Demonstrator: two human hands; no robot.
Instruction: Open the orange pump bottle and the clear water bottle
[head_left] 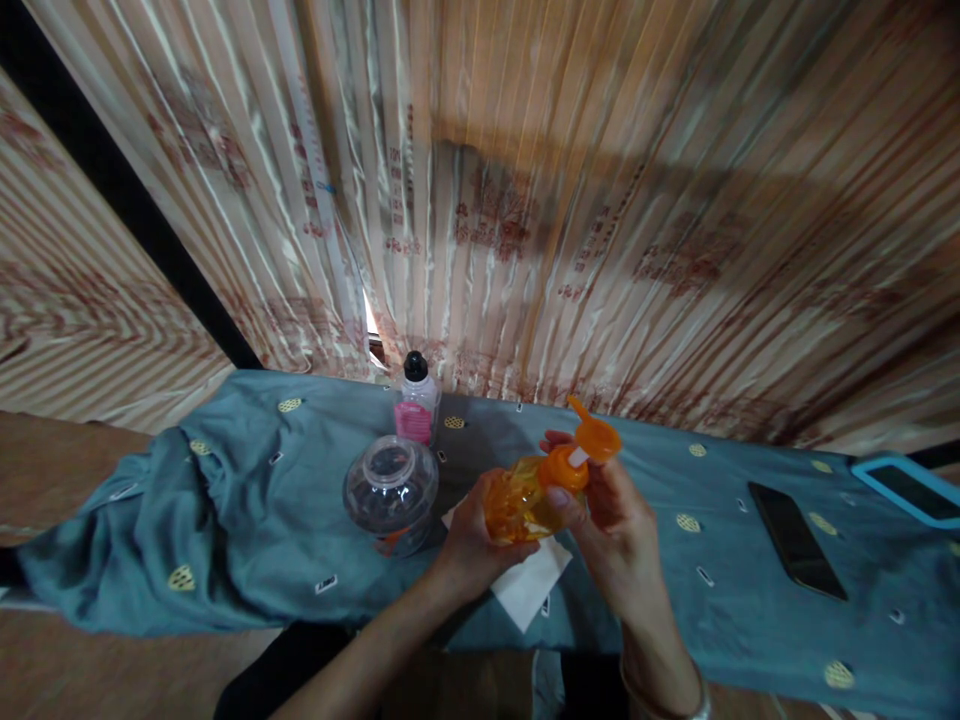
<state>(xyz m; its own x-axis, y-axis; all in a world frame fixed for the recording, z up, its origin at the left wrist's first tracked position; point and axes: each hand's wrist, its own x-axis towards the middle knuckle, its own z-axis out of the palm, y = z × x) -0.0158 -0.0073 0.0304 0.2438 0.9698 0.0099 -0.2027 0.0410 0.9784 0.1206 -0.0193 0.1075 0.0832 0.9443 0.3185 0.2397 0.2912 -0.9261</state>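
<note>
An amber, see-through pump bottle (517, 505) is tilted above the cloth, its orange pump head (598, 438) pointing up and to the right. My left hand (466, 545) is wrapped round the bottle's body. At the neck, my right hand (619, 540) grips the orange collar (564, 468) between thumb and fingers. Under the hands lies a white sheet of paper or tissue (532, 590), partly covered. Left of my left hand stands a clear round jar (390, 490) with something orange low inside.
Behind the jar is a clear bottle (414, 410) with a black cap and pink label. A black phone (796, 540) and a blue-framed tablet-like object (877, 470) lie at right. Blue-green cloth (285, 500) covers the surface; a striped curtain (487, 250) hangs behind.
</note>
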